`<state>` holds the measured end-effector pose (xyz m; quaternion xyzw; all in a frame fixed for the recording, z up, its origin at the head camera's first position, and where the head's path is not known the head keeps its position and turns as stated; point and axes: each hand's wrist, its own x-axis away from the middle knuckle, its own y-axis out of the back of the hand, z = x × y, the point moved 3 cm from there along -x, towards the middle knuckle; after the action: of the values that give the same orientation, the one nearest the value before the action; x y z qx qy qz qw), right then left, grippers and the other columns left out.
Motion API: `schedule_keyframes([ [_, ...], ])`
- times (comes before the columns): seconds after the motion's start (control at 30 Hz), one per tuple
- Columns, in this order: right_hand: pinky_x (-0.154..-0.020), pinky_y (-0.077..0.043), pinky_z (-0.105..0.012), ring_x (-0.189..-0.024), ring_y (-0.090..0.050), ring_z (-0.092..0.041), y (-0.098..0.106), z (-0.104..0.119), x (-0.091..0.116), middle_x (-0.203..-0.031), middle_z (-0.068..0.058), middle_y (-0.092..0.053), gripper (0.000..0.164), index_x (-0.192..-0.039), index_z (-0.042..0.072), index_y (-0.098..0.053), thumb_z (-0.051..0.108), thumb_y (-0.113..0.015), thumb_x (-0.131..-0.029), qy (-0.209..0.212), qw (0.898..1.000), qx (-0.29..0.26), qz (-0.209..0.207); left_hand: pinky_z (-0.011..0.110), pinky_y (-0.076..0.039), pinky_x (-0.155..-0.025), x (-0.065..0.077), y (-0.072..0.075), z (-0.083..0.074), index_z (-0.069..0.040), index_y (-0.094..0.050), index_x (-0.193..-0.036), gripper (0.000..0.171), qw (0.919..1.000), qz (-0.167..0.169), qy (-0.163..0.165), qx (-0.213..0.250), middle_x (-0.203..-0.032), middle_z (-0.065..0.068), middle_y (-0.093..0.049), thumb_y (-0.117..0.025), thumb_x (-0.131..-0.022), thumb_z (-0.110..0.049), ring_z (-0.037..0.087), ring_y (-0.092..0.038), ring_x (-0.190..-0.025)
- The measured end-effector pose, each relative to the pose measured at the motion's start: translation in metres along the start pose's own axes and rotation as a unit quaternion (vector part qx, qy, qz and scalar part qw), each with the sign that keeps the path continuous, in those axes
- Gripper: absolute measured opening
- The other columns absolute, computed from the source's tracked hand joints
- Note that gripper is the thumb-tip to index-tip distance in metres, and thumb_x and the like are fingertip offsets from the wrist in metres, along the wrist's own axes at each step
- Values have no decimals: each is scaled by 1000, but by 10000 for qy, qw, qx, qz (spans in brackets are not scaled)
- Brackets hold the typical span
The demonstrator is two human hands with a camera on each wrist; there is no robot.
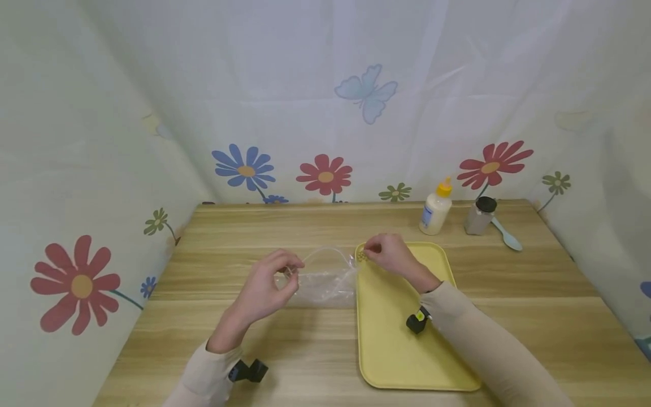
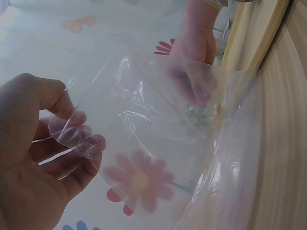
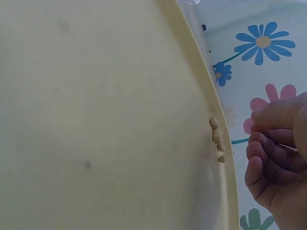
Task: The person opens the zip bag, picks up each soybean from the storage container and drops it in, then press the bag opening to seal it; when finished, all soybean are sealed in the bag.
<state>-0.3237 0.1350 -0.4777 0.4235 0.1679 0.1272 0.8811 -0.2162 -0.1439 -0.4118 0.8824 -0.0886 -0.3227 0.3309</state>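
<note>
On my screen the bag [image 1: 322, 287] is thin, clear plastic film — glossy, creased, catching sharp highlights. I read the tray [image 1: 389, 345] as smooth plastic with a dull sheen, and the small round pieces [image 3: 217, 134] as smooth and matt. I see wood grain along the bench [image 1: 285, 226], a wrinkled, faintly shiny backdrop [image 1: 285, 62], matt cloth sleeves [image 1: 488, 333] — and a smooth plastic bottle [image 1: 434, 215].

Two hands [image 1: 267, 287] [image 1: 393, 254], one each of bag [image 1: 322, 287], tray [image 1: 389, 345], bottle [image 1: 435, 215], jar [image 1: 478, 219], spoon [image 1: 510, 238]
</note>
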Motion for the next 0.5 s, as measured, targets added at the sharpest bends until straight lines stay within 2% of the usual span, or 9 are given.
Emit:
schedule_keyframes([
  [0.13, -68, -55, -26, -75, -63, -13, -2, -1, -2, -85, -5, -72, 10, -89, 7, -75, 15, -71, -85, 104, 9997, 196, 96, 27, -56, -71, 0, 1, 0, -11, -68, -98, 20, 10000, -8, 20, -43, -95, -4, -64, -63, -81, -1, 7, -59, -82],
  [0.5, -69, -57, -29, -73, -67, -15, -8, -2, -5, -82, -4, -73, 8, -85, 6, -76, 13, -72, -83, 332, 9965, 682, 342, 32, -57, -70, 0, 1, 0, -11, -68, -98, 20, 10000, 13, 45, -64, -94, -5, -63, -63, -81, -1, 6, -59, -81],
])
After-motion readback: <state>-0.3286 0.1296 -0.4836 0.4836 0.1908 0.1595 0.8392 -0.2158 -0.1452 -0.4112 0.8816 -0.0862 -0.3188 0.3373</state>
